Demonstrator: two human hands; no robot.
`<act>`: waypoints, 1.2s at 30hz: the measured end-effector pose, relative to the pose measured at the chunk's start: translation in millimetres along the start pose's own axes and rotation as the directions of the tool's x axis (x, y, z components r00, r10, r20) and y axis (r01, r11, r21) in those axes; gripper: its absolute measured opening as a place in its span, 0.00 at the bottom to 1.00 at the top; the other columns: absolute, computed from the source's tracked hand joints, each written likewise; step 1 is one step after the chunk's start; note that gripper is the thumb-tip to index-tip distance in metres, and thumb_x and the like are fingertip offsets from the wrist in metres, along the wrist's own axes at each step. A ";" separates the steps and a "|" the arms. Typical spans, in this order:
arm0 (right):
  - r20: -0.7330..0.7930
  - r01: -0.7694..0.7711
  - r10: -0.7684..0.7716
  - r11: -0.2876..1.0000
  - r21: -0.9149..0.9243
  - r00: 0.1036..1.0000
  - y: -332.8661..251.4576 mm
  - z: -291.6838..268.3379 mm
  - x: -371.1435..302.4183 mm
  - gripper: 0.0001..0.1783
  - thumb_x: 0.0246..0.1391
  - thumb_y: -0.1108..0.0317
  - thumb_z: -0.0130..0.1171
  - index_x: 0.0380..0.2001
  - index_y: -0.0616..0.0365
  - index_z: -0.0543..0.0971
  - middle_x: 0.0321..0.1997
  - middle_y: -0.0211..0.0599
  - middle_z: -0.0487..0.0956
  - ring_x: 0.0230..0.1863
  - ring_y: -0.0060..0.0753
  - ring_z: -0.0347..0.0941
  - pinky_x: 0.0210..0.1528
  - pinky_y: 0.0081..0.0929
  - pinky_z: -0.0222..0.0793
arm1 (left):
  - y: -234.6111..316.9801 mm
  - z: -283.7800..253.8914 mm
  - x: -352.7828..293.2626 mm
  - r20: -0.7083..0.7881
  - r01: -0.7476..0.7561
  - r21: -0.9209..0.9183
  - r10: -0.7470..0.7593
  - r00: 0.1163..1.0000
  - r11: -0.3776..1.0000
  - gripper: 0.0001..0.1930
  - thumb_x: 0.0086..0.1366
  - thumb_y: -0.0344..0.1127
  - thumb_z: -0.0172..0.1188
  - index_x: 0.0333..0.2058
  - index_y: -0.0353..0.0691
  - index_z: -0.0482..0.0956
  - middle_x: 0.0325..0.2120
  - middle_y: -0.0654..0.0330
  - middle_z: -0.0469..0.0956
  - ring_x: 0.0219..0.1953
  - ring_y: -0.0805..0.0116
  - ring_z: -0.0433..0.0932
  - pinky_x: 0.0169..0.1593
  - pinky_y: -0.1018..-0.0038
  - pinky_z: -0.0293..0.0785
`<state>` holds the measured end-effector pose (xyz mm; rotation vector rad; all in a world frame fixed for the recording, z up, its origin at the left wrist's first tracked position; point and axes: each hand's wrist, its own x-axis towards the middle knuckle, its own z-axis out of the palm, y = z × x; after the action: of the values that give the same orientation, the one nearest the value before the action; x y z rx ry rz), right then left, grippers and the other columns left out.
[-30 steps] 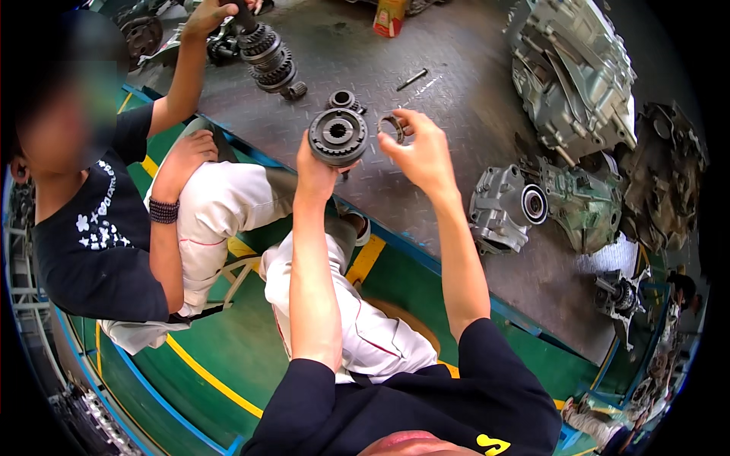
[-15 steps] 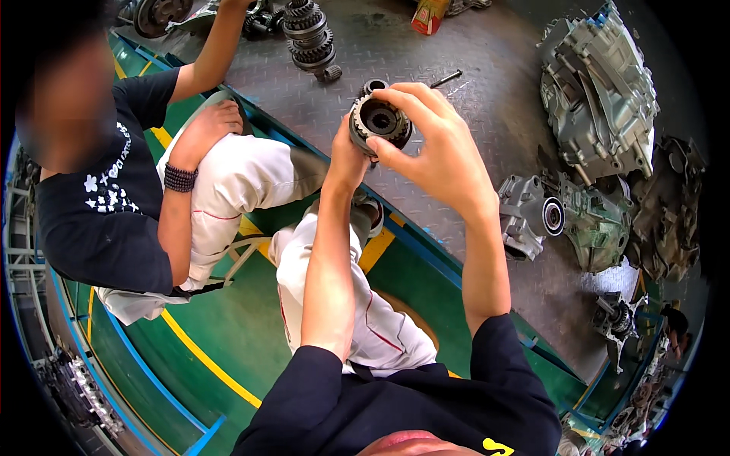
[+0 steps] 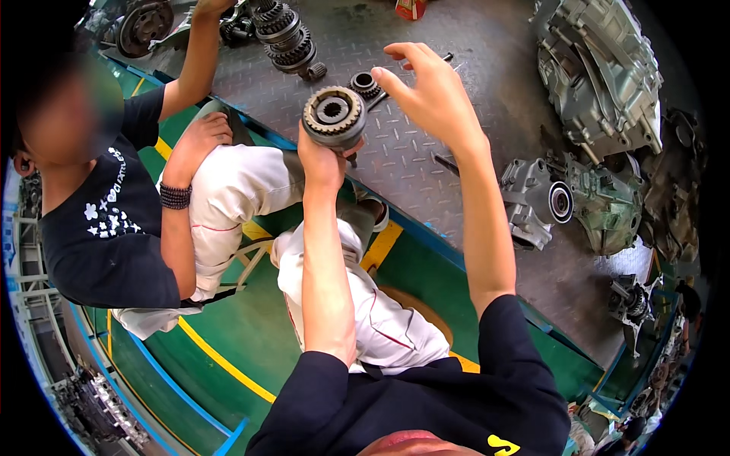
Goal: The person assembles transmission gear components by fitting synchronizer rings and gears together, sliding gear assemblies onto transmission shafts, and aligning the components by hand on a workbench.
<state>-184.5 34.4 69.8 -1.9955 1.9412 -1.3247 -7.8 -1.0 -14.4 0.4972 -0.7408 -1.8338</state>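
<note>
My left hand (image 3: 323,161) holds up a round gear assembly (image 3: 333,115) from below, near the table's front edge. Its upturned face has a brass-coloured toothed ring around a dark splined centre. My right hand (image 3: 435,95) is apart from it, fingers spread and holding nothing visible, above the steel table (image 3: 414,163). Between the two hands, a small dark gear (image 3: 365,83) lies on the table. A thin dark rod with a headed end (image 3: 448,57) shows partly behind my right fingers.
A stacked gear shaft (image 3: 285,38) stands beyond my left hand. Large grey gearbox housings (image 3: 597,76) and a smaller casing with a round opening (image 3: 536,201) are at right. On the left a co-worker (image 3: 114,220) sits close, one hand on a knee.
My right hand has let go of the gear assembly's rim and moved away to the upper right. The assembly has shifted left in my left hand and now shows a brass-coloured ring.
</note>
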 end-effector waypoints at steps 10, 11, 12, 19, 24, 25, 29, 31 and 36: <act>0.349 0.041 0.129 0.896 -0.442 0.928 66.7 111.6 33.2 0.39 0.46 0.39 0.68 0.53 0.59 0.78 0.55 0.48 0.76 0.58 0.53 0.70 0.59 0.48 0.68 | 9.2 4.7 -3.9 -0.040 -0.160 -0.017 0.160 0.986 0.987 0.29 0.70 0.50 0.38 0.47 0.26 0.74 0.16 0.62 0.66 0.14 0.72 0.56 0.24 0.73 0.53; 0.347 0.005 0.155 0.907 -0.420 0.925 69.9 113.0 33.5 0.40 0.46 0.39 0.68 0.54 0.59 0.77 0.56 0.48 0.76 0.59 0.53 0.70 0.59 0.49 0.67 | 9.2 4.0 -3.1 -0.053 -0.155 -0.015 0.154 0.987 0.988 0.29 0.70 0.50 0.38 0.47 0.26 0.74 0.18 0.61 0.67 0.14 0.71 0.56 0.24 0.72 0.54; 0.345 -0.032 0.183 0.916 -0.400 0.921 73.5 114.1 33.7 0.41 0.46 0.39 0.68 0.55 0.59 0.76 0.57 0.48 0.75 0.60 0.53 0.69 0.60 0.49 0.67 | 9.0 1.8 -1.3 -0.078 -0.160 0.000 0.159 0.984 0.987 0.29 0.70 0.51 0.38 0.46 0.27 0.74 0.19 0.61 0.68 0.14 0.72 0.56 0.23 0.72 0.54; 0.369 -0.065 0.205 0.931 -0.358 0.906 71.2 112.3 30.0 0.41 0.45 0.42 0.69 0.58 0.56 0.75 0.61 0.46 0.72 0.65 0.50 0.65 0.62 0.51 0.62 | 13.7 -7.2 0.9 -0.048 -0.176 0.008 0.176 0.983 0.984 0.30 0.71 0.53 0.36 0.47 0.28 0.75 0.16 0.63 0.65 0.15 0.72 0.56 0.23 0.73 0.53; 0.345 -0.081 0.181 0.955 -0.285 0.921 75.9 110.5 27.8 0.39 0.43 0.47 0.71 0.57 0.55 0.76 0.59 0.47 0.73 0.64 0.50 0.65 0.62 0.50 0.62 | 11.7 -6.5 0.2 -0.090 -0.153 0.000 0.152 0.984 0.988 0.30 0.71 0.52 0.35 0.45 0.28 0.75 0.18 0.62 0.67 0.16 0.71 0.57 0.24 0.73 0.54; 0.343 -0.077 0.173 0.958 -0.275 0.923 76.9 111.6 27.9 0.38 0.43 0.48 0.72 0.56 0.56 0.76 0.57 0.48 0.74 0.63 0.51 0.66 0.62 0.48 0.63 | 11.5 -7.4 0.0 -0.074 -0.151 0.000 0.150 0.986 0.989 0.29 0.71 0.52 0.36 0.45 0.28 0.75 0.19 0.62 0.68 0.16 0.71 0.58 0.24 0.73 0.53; 0.191 -0.063 0.105 0.976 -0.211 0.976 80.1 111.0 21.1 0.37 0.40 0.53 0.72 0.53 0.60 0.77 0.51 0.52 0.77 0.55 0.55 0.72 0.58 0.43 0.69 | -1.1 -24.7 3.4 -0.048 -0.090 -0.117 0.085 0.995 0.989 0.24 0.75 0.52 0.33 0.46 0.42 0.74 0.34 0.58 0.82 0.26 0.65 0.79 0.25 0.74 0.72; 0.022 -0.158 0.160 0.983 -0.091 0.987 76.7 107.0 18.2 0.38 0.39 0.54 0.73 0.54 0.61 0.77 0.50 0.53 0.78 0.53 0.54 0.75 0.55 0.42 0.71 | -4.9 -27.8 6.7 0.040 -0.111 -0.117 0.116 0.992 0.987 0.23 0.75 0.51 0.33 0.45 0.41 0.74 0.32 0.58 0.81 0.25 0.66 0.78 0.24 0.75 0.70; 0.319 -0.389 0.284 0.239 0.890 0.904 46.6 61.8 43.1 0.33 0.56 0.57 0.63 0.58 0.68 0.70 0.44 0.40 0.77 0.50 0.36 0.76 0.52 0.35 0.76 | 1.4 -9.9 0.3 0.077 -0.153 -0.081 0.160 0.984 0.985 0.21 0.75 0.45 0.32 0.39 0.39 0.74 0.24 0.59 0.77 0.18 0.71 0.66 0.20 0.77 0.59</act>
<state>-191.6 -42.4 26.3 -0.9025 0.9199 -1.5982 -0.5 -4.2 -20.6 0.3061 -0.7431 -1.7363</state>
